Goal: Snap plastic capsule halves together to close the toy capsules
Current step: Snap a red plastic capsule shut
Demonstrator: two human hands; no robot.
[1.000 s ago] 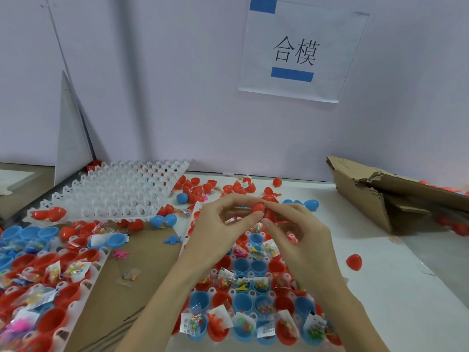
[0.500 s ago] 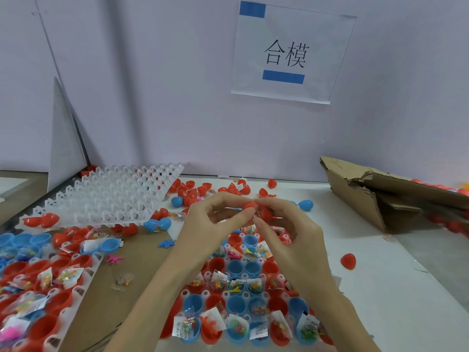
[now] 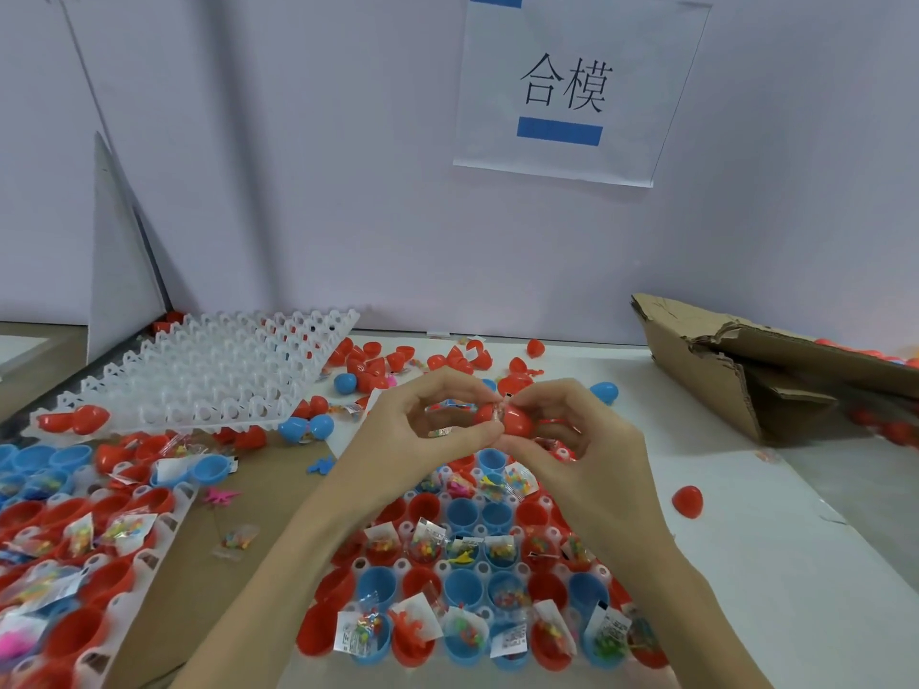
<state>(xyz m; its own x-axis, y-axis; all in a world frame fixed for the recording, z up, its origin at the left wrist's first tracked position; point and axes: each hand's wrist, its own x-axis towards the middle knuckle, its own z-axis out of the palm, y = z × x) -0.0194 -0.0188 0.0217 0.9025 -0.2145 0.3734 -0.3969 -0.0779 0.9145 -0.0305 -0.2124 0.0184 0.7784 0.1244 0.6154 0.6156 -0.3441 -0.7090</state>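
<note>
A closing step is judged to be in hand: two red plastic capsule halves (image 3: 507,420) are held together in mid-air between both hands, above the far end of the white plastic tray of open red and blue capsule cups (image 3: 477,579). The left hand (image 3: 422,430) is curled, with thumb and forefinger pinched on the smaller half at the left of the grip; the right hand (image 3: 582,440) is curled round the larger, rounder half, which is pinched between its thumb and fingertips. A scrap of clear toy packet (image 3: 505,407) seems to be caught at the seam, just above the meeting fingertips, though this is too small to be told for certain. Whether the halves are fully seated cannot be told.

The next move is judged to call for the packet to be tucked inside, the rims to be lined up squarely, and the halves to be pressed toward each other until they snap.
</note>
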